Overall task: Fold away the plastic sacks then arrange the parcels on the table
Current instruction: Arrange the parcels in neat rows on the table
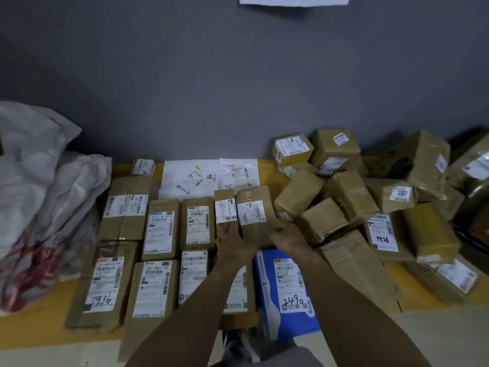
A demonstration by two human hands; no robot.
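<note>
Brown taped parcels with white labels lie in neat rows on the yellow table (39,305), among them a narrow box (225,207) and a wider box (252,210) side by side. My left hand (232,245) rests flat with straight fingers on the near ends of these two boxes. My right hand (287,237) holds the wider box's right near corner, fingers curled at its edge. A blue parcel marked 2490 (285,287) lies under my right forearm. The white plastic sacks (39,197) sit crumpled at the table's left end.
A loose heap of brown boxes (352,197) fills the right side of the table, one marked 3007 and one marked 7936. Two white flat mailers (209,176) lie at the back against the grey wall. The table's front edge runs below the nearest parcels.
</note>
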